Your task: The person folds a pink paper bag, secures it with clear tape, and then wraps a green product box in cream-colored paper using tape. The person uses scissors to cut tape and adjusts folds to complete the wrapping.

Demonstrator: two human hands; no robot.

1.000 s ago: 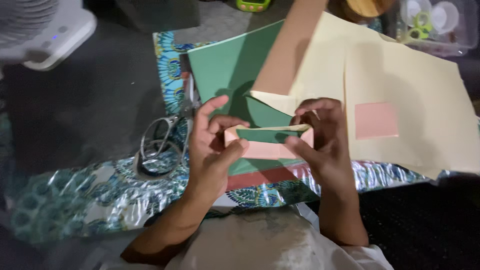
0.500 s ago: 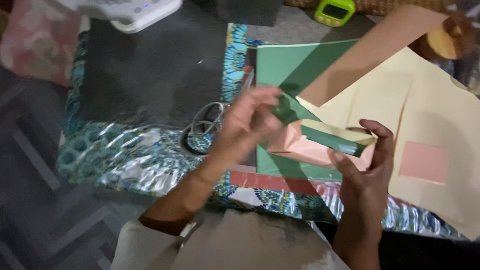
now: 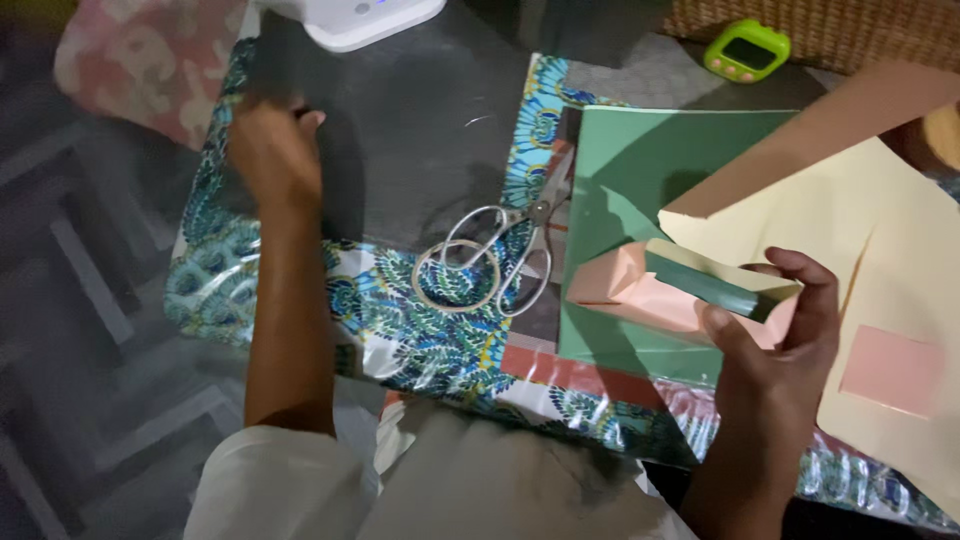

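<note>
While the right hand [image 3: 775,345] grips a folded paper piece [image 3: 680,290], the left hand [image 3: 272,150] reaches far out to the left.

Thumb below and fingers curled over the top, the right hand holds the folded paper piece, pink with a dark green band and a cream flap, just above the green sheet [image 3: 640,200], apparently to keep its folds from springing open. The left hand rests on the dark surface [image 3: 420,130] near the patterned mat [image 3: 400,320]; whether it is holding anything cannot be told. Scissors [image 3: 500,255] lie on the mat between the hands, within easy reach. A cream sheet [image 3: 880,260] carries a pink square [image 3: 892,370]. A woven basket [image 3: 830,30] at the top edge hides its contents.
</note>
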